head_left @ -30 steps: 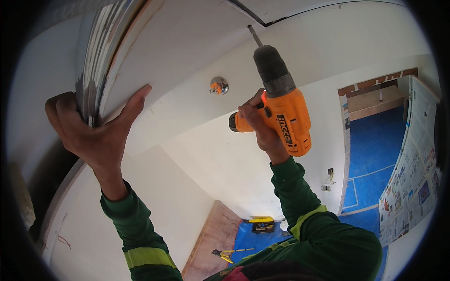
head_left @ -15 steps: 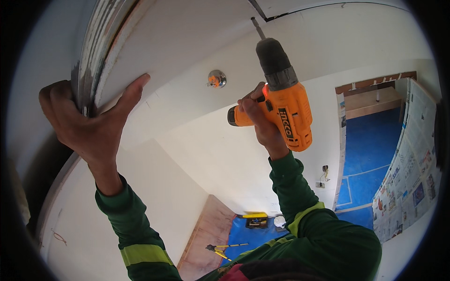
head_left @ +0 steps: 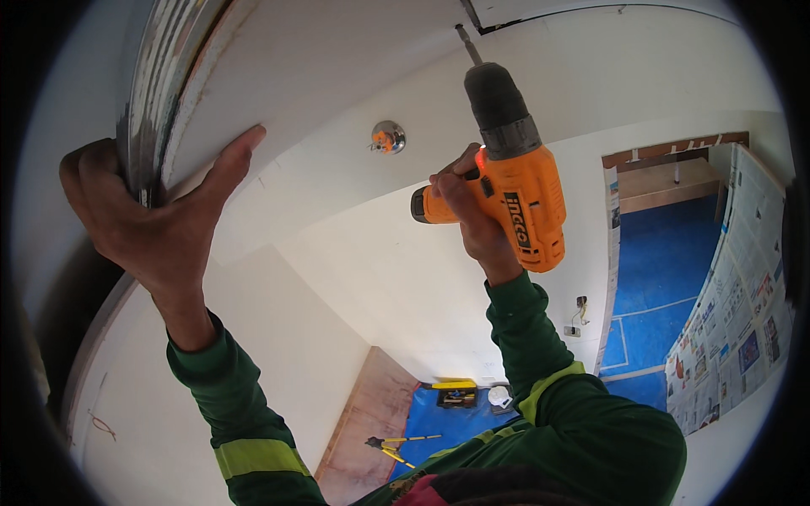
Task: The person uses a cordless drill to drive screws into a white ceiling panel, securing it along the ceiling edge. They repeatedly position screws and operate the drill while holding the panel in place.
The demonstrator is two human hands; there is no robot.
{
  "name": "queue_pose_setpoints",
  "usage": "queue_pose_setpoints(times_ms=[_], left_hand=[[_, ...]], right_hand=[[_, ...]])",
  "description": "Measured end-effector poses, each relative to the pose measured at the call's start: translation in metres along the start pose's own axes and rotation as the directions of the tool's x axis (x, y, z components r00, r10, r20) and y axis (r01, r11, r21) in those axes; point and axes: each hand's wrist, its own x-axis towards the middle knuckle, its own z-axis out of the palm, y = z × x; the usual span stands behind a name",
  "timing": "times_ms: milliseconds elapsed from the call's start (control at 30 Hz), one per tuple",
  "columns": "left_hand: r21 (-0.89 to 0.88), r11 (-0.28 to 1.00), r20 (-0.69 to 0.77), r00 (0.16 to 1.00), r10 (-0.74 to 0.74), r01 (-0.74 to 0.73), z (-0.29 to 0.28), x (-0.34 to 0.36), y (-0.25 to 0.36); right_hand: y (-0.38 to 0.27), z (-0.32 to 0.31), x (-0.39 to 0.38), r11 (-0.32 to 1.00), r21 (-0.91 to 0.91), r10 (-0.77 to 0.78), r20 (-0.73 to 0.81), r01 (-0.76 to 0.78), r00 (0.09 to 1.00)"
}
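Note:
My right hand (head_left: 477, 219) grips an orange-and-black cordless drill (head_left: 527, 198), its red light showing. The drill points upward, and the tip of its bit (head_left: 466, 42) meets the white overhead board (head_left: 312, 59) beside a dark L-shaped gap (head_left: 489, 30). At the left, my left hand (head_left: 152, 232) holds the board's edge, where a shiny ribbed metal strip (head_left: 148, 101) runs, with fingers round the edge and thumb against the white face. A round chrome fitting with an orange middle (head_left: 388, 137) sits between my hands on the white surface.
At right are a doorway with blue floor covering (head_left: 650, 261) and a newspaper-covered panel (head_left: 726, 304). Wires hang from a wall box (head_left: 578, 312). Below lie a tool box (head_left: 456, 396), yellow-handled tools (head_left: 392, 447) and a pinkish wooden panel (head_left: 359, 405).
My left hand appears a little higher and farther left. The drill in my right hand has shifted slightly up and right, its bit still at the board. The whole view has moved a little.

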Motion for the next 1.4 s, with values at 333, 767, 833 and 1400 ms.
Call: queue_pose_setpoints(times_ms=[333,767,833,1400], left_hand=[[-0.021,0.998,-0.036,0.998,0.054,-0.055,0.000,0.002,-0.004],[-0.029,0.997,-0.062,0.996,0.068,-0.070,0.001,0.001,-0.006],[-0.023,0.998,-0.058,0.996,0.063,-0.064,0.001,0.001,-0.006],[0.034,0.994,-0.053,0.993,0.103,-0.101,0.005,-0.001,-0.004]], right_hand=[[-0.006,0.000,0.001,0.999,-0.030,0.032,0.006,-0.032,0.999],[-0.010,0.000,0.011,0.980,-0.184,-0.073,-0.020,0.068,0.997],[-0.015,-0.003,0.013,0.968,-0.248,-0.028,-0.002,0.027,1.000],[0.026,-0.047,0.019,0.800,-0.599,-0.005,-0.035,-0.017,0.999]])
